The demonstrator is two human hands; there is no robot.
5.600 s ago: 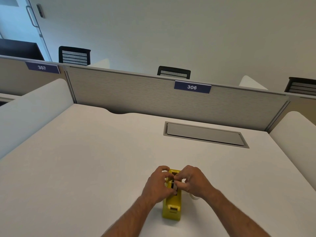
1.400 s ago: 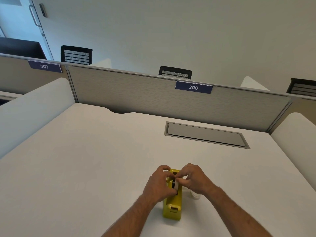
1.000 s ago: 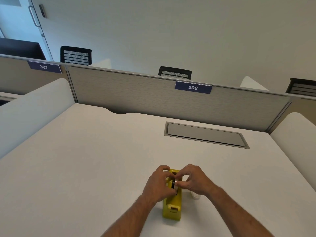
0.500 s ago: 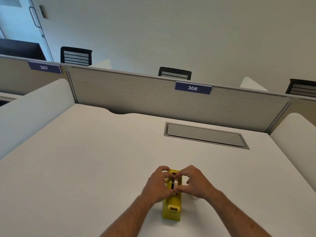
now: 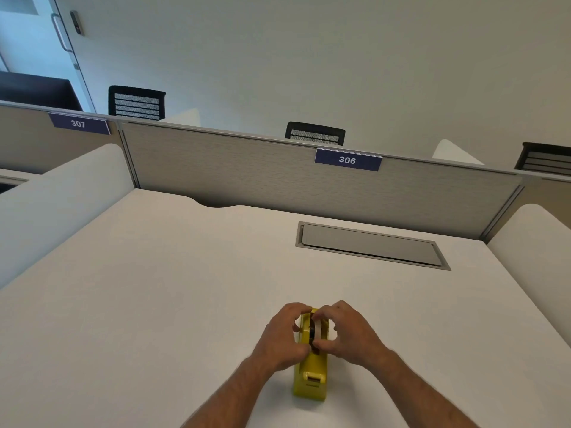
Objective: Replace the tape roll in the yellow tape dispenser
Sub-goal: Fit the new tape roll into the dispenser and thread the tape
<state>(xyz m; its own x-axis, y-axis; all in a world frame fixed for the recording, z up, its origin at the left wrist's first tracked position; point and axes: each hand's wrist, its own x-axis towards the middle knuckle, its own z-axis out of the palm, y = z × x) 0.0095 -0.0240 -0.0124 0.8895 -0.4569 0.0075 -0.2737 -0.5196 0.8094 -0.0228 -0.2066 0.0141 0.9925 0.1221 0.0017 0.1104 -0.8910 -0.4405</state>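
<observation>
White desk [image 5: 154, 304] fills the view, walled at the back by a grey partition [image 5: 247, 171] with a "306" tag [image 5: 347, 160] and flanked by low white side panels. Landmark: the yellow dispenser [image 5: 310, 378], standing on the desk close to its near edge, cutter end toward the person. Left of the dispenser the desk lies bare out to the side panel; beyond it, a grey cable hatch [image 5: 370, 245] is set flush in the top, well apart. The left hand [image 5: 282, 336] wraps the dispenser's left side, fingers curled over its top. The right hand [image 5: 349, 332] comes in from the right, thumb and fingers pinching the tape roll [image 5: 317, 330] (white, edge-on) sitting in the dispenser's cradle. Behind the partition, black chair backs [image 5: 137, 101] stand against a pale wall.
</observation>
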